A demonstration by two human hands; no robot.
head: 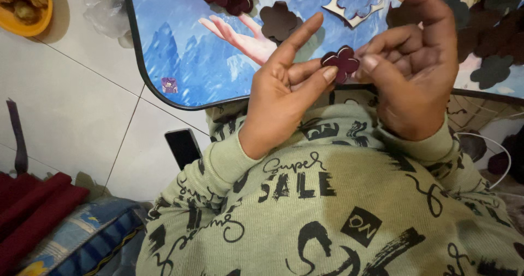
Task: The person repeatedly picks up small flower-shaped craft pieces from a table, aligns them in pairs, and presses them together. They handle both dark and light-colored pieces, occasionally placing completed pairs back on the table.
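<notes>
Both hands pinch one dark maroon flower-shaped piece (pixel 340 61) above the counter's (pixel 180 63) near edge: left hand (pixel 284 90) grip closed on it, right hand (pixel 415 74) apparently too.

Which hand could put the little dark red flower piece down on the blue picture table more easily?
Probably the left hand. Its thumb and fingers pinch the small dark red flower-shaped piece at its edge, just over the blue picture table. The right hand only touches the other edge with curled fingers.
</notes>
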